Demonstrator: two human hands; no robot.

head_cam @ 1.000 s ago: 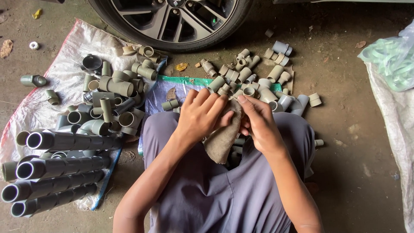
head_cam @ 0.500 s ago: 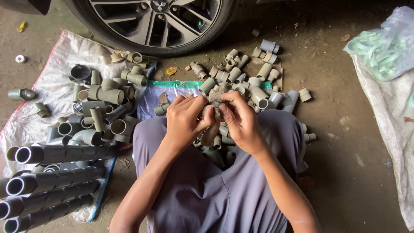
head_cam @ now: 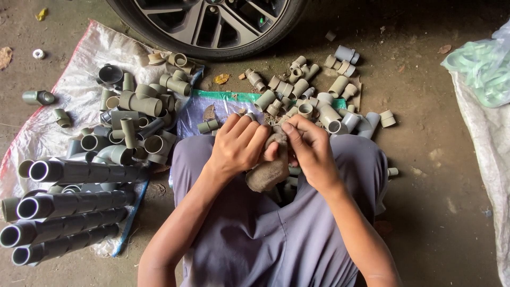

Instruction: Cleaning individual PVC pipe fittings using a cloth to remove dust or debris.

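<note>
I sit with grey trousers (head_cam: 265,234) spread over my knees. My left hand (head_cam: 237,146) and my right hand (head_cam: 311,149) meet in front of me, both closed around a dirty brown rag (head_cam: 268,172) that hangs down between them. A small pipe fitting seems wrapped inside the rag, mostly hidden by my fingers. Just beyond my hands lies a scatter of short grey pipe couplings (head_cam: 308,95) on the ground.
A heap of grey elbows and tees (head_cam: 135,122) sits on a white sack (head_cam: 64,85) at left. Several long grey pipes (head_cam: 69,212) lie at lower left. A car wheel (head_cam: 212,24) stands ahead. A bag of green items (head_cam: 481,66) is at right.
My hands have shifted the rag between them, turning and rubbing it; it now hangs lower below my fingers. The view has drifted slightly.
</note>
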